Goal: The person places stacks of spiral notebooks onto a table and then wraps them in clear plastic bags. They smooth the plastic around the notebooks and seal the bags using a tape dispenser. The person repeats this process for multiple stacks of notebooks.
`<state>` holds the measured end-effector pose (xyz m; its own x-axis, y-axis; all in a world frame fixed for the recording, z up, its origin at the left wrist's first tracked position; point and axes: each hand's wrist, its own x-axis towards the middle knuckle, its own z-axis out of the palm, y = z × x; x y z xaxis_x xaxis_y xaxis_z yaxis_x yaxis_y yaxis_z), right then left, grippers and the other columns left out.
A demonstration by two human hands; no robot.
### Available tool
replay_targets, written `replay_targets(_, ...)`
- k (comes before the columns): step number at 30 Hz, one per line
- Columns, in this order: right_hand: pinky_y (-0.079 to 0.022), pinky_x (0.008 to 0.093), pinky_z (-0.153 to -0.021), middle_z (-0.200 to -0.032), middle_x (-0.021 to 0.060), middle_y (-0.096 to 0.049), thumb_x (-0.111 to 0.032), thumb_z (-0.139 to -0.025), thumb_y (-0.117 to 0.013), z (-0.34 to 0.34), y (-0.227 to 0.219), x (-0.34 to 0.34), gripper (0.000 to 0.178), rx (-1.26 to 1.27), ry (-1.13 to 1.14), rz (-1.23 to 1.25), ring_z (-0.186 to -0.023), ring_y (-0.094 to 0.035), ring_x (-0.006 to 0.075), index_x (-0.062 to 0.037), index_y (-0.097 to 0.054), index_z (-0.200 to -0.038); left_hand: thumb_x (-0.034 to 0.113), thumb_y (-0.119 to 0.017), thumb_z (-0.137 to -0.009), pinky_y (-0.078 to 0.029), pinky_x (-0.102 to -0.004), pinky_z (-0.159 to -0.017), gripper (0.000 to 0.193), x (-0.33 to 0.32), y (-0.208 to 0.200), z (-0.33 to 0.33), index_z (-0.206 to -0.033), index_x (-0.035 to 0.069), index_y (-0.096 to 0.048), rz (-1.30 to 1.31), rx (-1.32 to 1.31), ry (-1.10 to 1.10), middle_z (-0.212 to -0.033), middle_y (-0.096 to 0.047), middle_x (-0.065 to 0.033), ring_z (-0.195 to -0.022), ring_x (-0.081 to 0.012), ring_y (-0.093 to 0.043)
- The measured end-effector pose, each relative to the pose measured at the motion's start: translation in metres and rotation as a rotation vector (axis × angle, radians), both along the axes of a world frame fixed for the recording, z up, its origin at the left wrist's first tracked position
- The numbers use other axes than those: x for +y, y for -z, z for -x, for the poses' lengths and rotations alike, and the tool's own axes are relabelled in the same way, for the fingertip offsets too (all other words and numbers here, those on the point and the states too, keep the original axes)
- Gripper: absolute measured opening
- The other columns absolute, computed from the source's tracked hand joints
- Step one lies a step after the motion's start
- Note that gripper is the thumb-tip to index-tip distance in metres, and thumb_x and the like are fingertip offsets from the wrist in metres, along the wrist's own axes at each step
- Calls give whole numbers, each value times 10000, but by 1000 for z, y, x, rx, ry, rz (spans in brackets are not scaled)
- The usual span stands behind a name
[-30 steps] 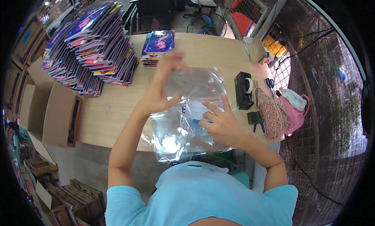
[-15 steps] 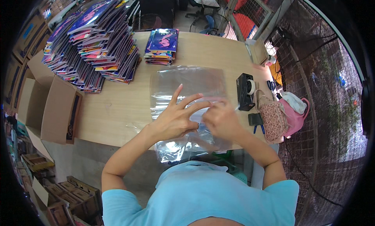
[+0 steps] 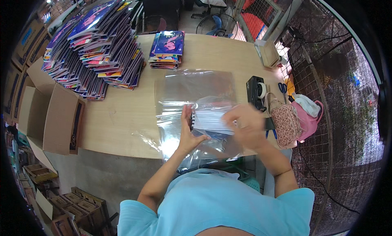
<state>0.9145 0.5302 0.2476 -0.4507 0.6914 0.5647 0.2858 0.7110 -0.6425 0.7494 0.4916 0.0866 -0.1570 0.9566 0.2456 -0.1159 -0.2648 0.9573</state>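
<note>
A bundle of spiral notebooks [image 3: 212, 121], its white page edges and a dark coil showing, is on the table in clear plastic. My left hand [image 3: 188, 132] rests against the coil side, with fingers stretched up along it and the thumb spread at the near corner. At the right end of the bundle is my right hand [image 3: 249, 123], smeared by motion, so its fingers cannot be read. Beneath both hands lie flat clear plastic bags [image 3: 196, 85], which hang over the table's near edge.
Tall stacks of spiral notebooks [image 3: 102, 44] stand far left, beside a smaller stack [image 3: 167, 48]. An open cardboard box [image 3: 61, 117] is at the left edge. On the right are a black tape dispenser [image 3: 255, 93], scissors [image 3: 282, 89], a patterned pouch [image 3: 284, 123] and a pink bag [image 3: 310, 119].
My hands were close together over the plastic, fingers meeting. They have parted: the left has dropped to the bundle's left side, the right has moved rightward. The page edges now show between them.
</note>
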Motion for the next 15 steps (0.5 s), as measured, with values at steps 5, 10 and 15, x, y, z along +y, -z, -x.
replay_targets(5,-431,407,-817,-870,87,-593,-172,-726,-711,0,-24,33,249,-415,213,-297,-920,-564,280,-45,-619,-919,380,-897,-519,-338,-465,-1055,1116,-7,27,-11,-1378,122,-234,-171,187,-236,-1364,-205,-165,-1287,-352,-285)
replay_targets(10,-442,365,-768,-978,86,-579,-198,-698,-736,-34,-41,56,308,-404,323,-333,-934,-570,297,-70,-606,-945,406,-881,-536,-337,-512,-1037,805,-17,1,7,-1200,131,-518,-217,654,-168,-1338,-202,-163,-1270,-391,-268)
replay_targets(15,-515,363,-628,-1025,50,-595,-202,-674,-711,-40,-71,30,371,-1060,-464,-272,-791,-648,236,-92,-601,-1011,507,-767,-597,-314,-456,-940,638,-14,-34,43,-1159,240,-628,-319,998,4,-1209,-478,-94,-1166,-317,-395)
